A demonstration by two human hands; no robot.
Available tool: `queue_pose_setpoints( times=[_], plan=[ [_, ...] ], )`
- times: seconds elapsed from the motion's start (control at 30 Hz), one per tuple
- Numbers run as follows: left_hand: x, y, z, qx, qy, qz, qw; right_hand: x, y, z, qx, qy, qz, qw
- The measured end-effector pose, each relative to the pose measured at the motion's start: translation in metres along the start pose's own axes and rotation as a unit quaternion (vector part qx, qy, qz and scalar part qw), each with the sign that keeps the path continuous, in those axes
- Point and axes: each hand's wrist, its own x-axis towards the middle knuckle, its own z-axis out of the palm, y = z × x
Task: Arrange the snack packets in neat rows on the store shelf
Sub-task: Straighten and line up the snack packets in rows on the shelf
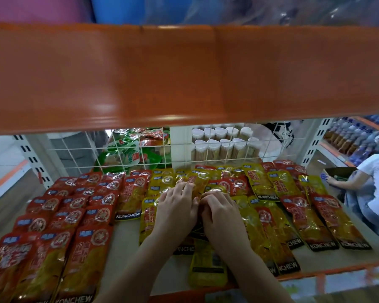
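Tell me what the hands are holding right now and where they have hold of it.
Both hands, left and right, lie on the yellow packets mid-shelf, fingers at their upper ends. Whether they grip or just press cannot be told.

On the pale shelf board [127,243] we see red snack packets [74,215] lying flat in neat overlapping rows at the left. In the middle yellow packets [162,180] lie jumbled, and at the right mixed red and yellow packets [311,217] fan out slanted, their black KONCHEW bands toward us.
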Motion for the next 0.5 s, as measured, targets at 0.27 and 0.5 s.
queue_pose_setpoints(
  times=[0.27,0.5],
  plan=[
    [0.0002,0.0014,-0.0002,-0.105,0.036,0.005,0.994,0.0002,0.0006,0.0006,0.017,0.046,0.036,0.998],
    [0.0042,0.0013,-0.0078,-0.267,0.077,-0.074,0.958,0.0001,-0.0029,-0.0024,0.050,0.065,0.052,0.995]
  ],
)
